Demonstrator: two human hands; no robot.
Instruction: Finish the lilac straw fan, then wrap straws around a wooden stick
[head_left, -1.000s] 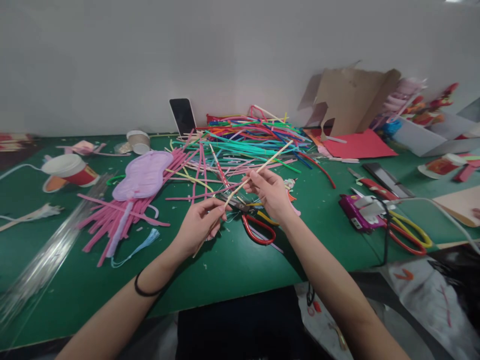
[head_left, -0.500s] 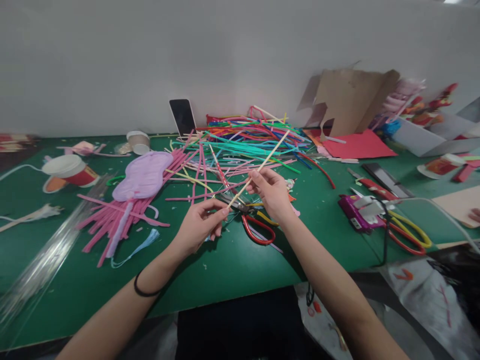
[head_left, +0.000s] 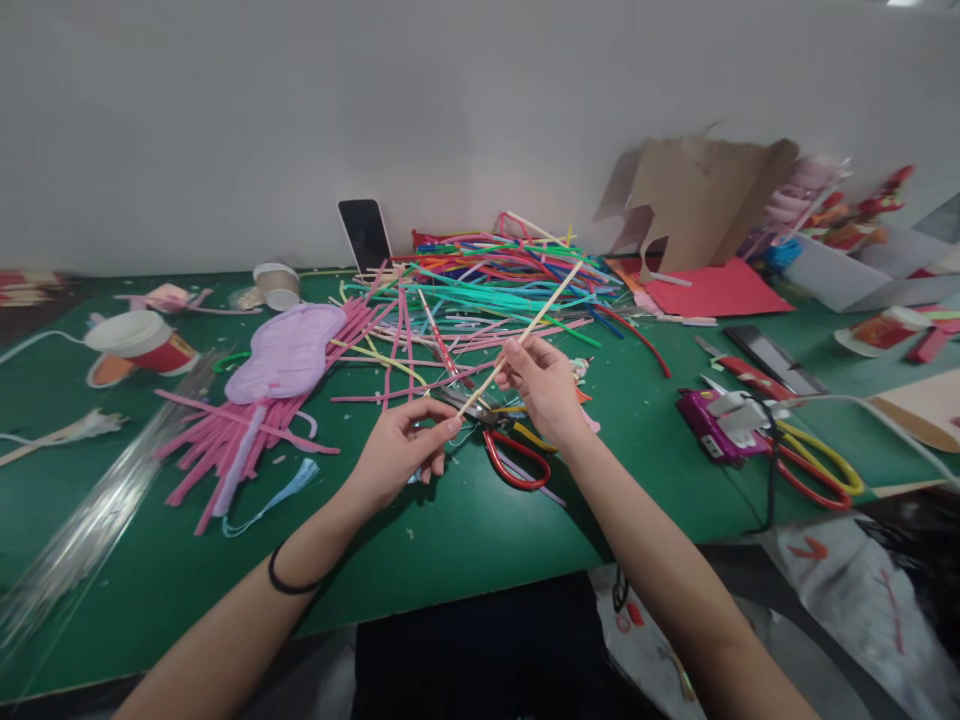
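Observation:
A straight cream pipe cleaner runs slantwise between my hands. My left hand pinches its lower end between thumb and forefinger. Higher up, the fingers of my right hand close on its middle, and the upper end sticks out over the pile. Beneath it on the table lie scissors with red handles and a red patterned pen-like stick; the scissor blades are partly hidden. To the left is a lilac pipe-cleaner fan shape with a light blue tassel, resting on pink pipe cleaners.
Many coloured pipe cleaners lie heaped by the wall, near a leaning phone. A paper cup and clear strips are at left. At right are a purple power block, yellow-and-red-handled scissors and cardboard.
My hands have barely moved, and the pipe cleaner's upper end has shifted slightly right. Another person's fingers at the far right edge have gone out of view.

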